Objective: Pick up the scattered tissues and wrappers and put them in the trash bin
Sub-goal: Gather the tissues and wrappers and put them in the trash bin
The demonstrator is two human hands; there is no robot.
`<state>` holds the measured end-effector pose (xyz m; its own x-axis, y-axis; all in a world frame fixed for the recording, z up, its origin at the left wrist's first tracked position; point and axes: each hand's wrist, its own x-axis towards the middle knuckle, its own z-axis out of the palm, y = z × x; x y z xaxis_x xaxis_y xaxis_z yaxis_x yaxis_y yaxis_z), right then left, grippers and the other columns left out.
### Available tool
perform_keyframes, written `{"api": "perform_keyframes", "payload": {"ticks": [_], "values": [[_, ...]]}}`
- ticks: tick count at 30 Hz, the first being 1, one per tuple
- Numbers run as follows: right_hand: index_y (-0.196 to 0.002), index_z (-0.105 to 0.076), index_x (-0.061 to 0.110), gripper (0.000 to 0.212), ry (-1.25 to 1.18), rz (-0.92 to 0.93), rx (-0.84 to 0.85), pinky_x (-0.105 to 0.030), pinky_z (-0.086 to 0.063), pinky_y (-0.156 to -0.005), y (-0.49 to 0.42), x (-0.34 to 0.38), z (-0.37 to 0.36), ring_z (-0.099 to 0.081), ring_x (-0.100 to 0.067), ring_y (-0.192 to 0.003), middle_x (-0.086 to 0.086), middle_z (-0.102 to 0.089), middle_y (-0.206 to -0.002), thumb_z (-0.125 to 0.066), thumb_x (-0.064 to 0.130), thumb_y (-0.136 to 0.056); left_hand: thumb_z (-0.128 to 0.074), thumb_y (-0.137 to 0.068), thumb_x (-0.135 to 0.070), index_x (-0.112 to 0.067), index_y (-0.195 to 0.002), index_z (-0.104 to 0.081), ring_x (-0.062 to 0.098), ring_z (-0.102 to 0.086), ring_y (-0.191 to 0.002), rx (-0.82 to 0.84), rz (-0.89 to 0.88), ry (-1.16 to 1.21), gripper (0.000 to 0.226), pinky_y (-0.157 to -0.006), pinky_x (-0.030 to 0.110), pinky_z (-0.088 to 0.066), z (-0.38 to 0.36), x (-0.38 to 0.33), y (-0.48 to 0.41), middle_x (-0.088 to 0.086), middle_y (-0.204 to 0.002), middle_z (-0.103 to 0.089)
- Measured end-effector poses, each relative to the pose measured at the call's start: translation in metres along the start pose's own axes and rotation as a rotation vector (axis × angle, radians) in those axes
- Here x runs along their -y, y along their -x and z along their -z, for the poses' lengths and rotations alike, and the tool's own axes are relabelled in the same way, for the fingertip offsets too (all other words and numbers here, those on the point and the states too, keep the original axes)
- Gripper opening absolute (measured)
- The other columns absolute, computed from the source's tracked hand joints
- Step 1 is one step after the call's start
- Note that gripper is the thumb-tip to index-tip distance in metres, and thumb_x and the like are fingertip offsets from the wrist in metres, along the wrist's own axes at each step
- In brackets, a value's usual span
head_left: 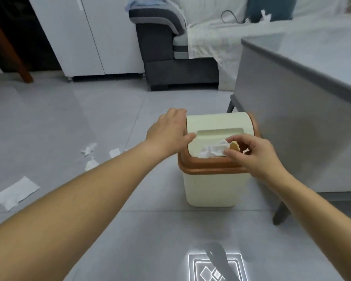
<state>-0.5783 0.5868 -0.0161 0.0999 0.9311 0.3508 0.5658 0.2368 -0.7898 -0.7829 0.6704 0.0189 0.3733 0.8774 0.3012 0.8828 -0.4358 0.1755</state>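
The crumpled tissue [212,151] is already at the mouth of the trash bin [211,187]. It lies against the near edge of the cream swing lid [215,122], just above the orange rim [207,166], and bunches out to the left of the fingers [231,154] that hold it. The right hand [255,155] reaches in from the bin's right side, its thumb and forefinger pinched on the tissue's right end. A small tan scrap [235,146], probably a wrapper, is caught in the same pinch. The left hand [166,132] rests on the lid's left edge with its thumb stretched across the top and grips nothing. It seems to be pressing the flap so that it tips. The drop looks to depend on that: the tissue sits over the near lip, so a short push down and forward should send it inside. The left forearm crosses from the lower left. More litter lies on the floor [49,118] well to the left, including a flat tissue [15,192] and some torn white bits [88,149].
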Motion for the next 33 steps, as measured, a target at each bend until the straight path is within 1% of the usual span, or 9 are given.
{"api": "perform_keyframes", "payload": {"ticks": [3, 5, 8, 11, 13, 18, 25, 30, 33], "values": [[-0.089, -0.065, 0.032, 0.016, 0.014, -0.019, -0.046, -0.015, -0.041, -0.059, -0.013, -0.019, 0.005, -0.051, 0.000, -0.062, 0.014, -0.056, -0.069, -0.072, 0.026, -0.075, -0.058, -0.083, -0.046, -0.018, -0.136, -0.030, 0.030, -0.046, -0.114, 0.084, -0.023, -0.139, 0.067, -0.075, 0.041, -0.044, -0.015, -0.013, -0.015, 0.005, -0.136, -0.039], [-0.089, -0.064, 0.034, 0.016, 0.047, -0.014, -0.050, -0.011, -0.038, -0.060, -0.019, -0.028, 0.004, -0.053, 0.000, -0.066, 0.018, -0.057, -0.074, -0.072, 0.029, -0.076, -0.058, -0.083, -0.044, -0.017, -0.131, -0.033, 0.031, -0.047, -0.109, 0.113, -0.032, -0.210, 0.061, -0.068, 0.040, -0.042, -0.025, -0.017, -0.017, 0.006, -0.133, -0.039], [-0.090, -0.064, 0.033, 0.015, 0.139, 0.017, -0.034, -0.006, -0.036, -0.059, -0.029, -0.035, -0.003, -0.052, 0.009, -0.070, 0.022, -0.055, -0.075, -0.070, 0.031, -0.077, -0.059, -0.084, -0.042, -0.016, -0.126, -0.034, 0.032, -0.049, -0.104, 0.115, -0.011, -0.230, 0.056, -0.064, 0.040, -0.040, -0.032, -0.017, -0.015, 0.007, -0.130, -0.038], [-0.095, -0.065, 0.026, 0.019, 0.278, 0.046, 0.048, -0.025, -0.043, -0.068, -0.038, -0.040, -0.014, -0.053, -0.003, -0.072, 0.013, -0.058, -0.084, -0.067, 0.033, -0.078, -0.058, -0.083, -0.040, -0.016, -0.129, -0.032, 0.033, -0.048, -0.105, 0.105, 0.000, -0.233, 0.058, -0.064, 0.041, -0.042, -0.032, -0.015, -0.015, 0.007, -0.130, -0.037], [-0.095, -0.063, 0.026, 0.021, 0.368, 0.044, 0.116, -0.033, -0.047, -0.066, -0.042, -0.041, -0.020, -0.055, -0.013, -0.077, 0.008, -0.060, -0.089, -0.067, 0.036, -0.076, -0.058, -0.084, -0.040, -0.016, -0.130, -0.031, 0.033, -0.047, -0.106, 0.107, 0.009, -0.235, 0.059, -0.065, 0.041, -0.042, -0.030, -0.013, -0.015, 0.008, -0.131, -0.036], [-0.107, -0.059, 0.030, 0.042, 0.453, -0.035, 0.177, -0.029, -0.041, -0.062, -0.050, -0.043, -0.020, -0.054, -0.013, -0.082, 0.012, -0.056, -0.091, -0.071, 0.047, -0.070, -0.059, -0.085, -0.043, -0.016, -0.134, -0.029, 0.033, -0.048, -0.109, 0.112, 0.036, -0.234, 0.064, -0.069, 0.042, -0.044, -0.027, -0.009, -0.012, 0.009, -0.136, -0.035], [-0.100, -0.061, 0.028, 0.027, 0.495, 0.013, 0.142, -0.031, -0.047, -0.063, -0.039, -0.034, -0.020, -0.056, -0.014, -0.081, 0.012, -0.052, -0.092, -0.066, 0.041, -0.077, -0.059, -0.084, -0.045, -0.017, -0.139, -0.024, 0.032, -0.047, -0.114, 0.122, 0.035, -0.189, 0.071, -0.076, 0.045, -0.051, -0.029, -0.005, 0.001, 0.007, -0.142, -0.030], [-0.103, -0.063, 0.025, 0.030, 0.521, 0.057, 0.105, -0.034, -0.044, -0.073, -0.030, -0.017, -0.031, -0.054, -0.021, -0.094, 0.001, -0.056, -0.103, -0.066, 0.040, -0.078, -0.051, -0.087, -0.052, -0.022, -0.145, -0.015, 0.031, -0.041, -0.125, 0.144, -0.012, -0.224, 0.074, -0.082, 0.046, -0.048, -0.026, 0.027, 0.043, 0.005, -0.152, -0.019], [-0.106, -0.062, 0.023, 0.032, 0.539, 0.092, 0.107, -0.037, -0.043, -0.080, -0.026, -0.002, -0.042, -0.053, -0.026, -0.100, -0.003, -0.055, -0.112, -0.065, 0.040, -0.079, -0.048, -0.088, -0.053, -0.023, -0.146, -0.013, 0.028, -0.038, -0.130, 0.184, 0.028, -0.217, 0.075, -0.085, 0.043, -0.047, -0.018, 0.066, 0.090, 0.002, -0.154, -0.015]]}}
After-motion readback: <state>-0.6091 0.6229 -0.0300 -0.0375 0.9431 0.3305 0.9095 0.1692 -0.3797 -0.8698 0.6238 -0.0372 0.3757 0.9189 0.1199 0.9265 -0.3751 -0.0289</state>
